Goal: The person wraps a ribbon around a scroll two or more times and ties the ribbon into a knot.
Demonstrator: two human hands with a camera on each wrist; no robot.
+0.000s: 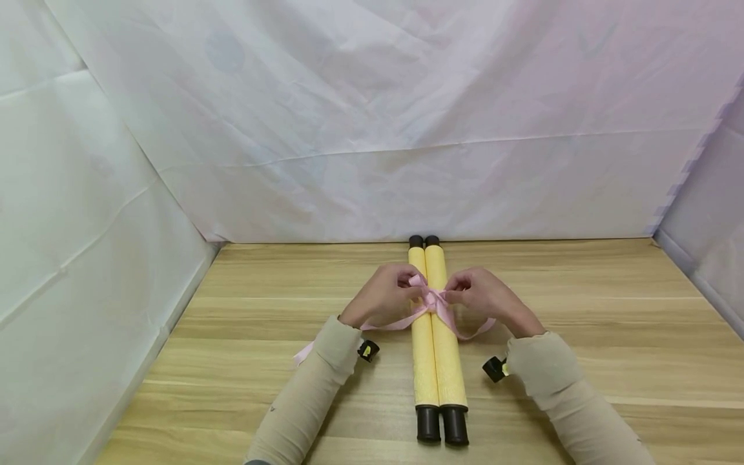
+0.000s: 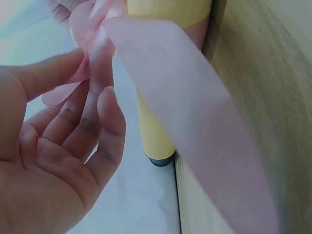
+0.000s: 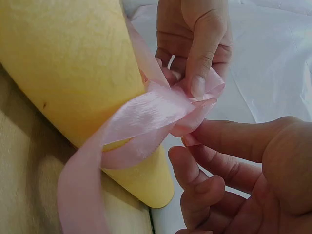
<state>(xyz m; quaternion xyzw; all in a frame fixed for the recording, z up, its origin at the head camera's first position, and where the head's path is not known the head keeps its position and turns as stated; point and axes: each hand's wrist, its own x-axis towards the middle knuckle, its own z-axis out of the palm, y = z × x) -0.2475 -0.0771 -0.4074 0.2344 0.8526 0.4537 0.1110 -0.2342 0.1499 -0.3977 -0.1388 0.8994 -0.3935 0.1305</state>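
Two yellow paper-covered rolls (image 1: 426, 361) with dark end caps lie side by side on the wooden table. Around their middle runs a pink ribbon (image 1: 431, 300), looped and crossed on top in a bow-like knot. My left hand (image 1: 386, 290) pinches a ribbon loop between thumb and fingers at the knot's left side. From the right, my right hand (image 1: 479, 294) pinches another part of the ribbon with thumb and index finger. In the left wrist view a long ribbon tail (image 2: 195, 112) hangs down past the roll. Another tail (image 3: 80, 185) curls below the knot in the right wrist view.
The wooden table (image 1: 261, 361) meets a pale cloth wall (image 1: 372, 187) behind the far roll ends. More pale cloth stands at the left and right sides. Small black devices (image 1: 368, 351) are worn at both wrists, close above the tabletop.
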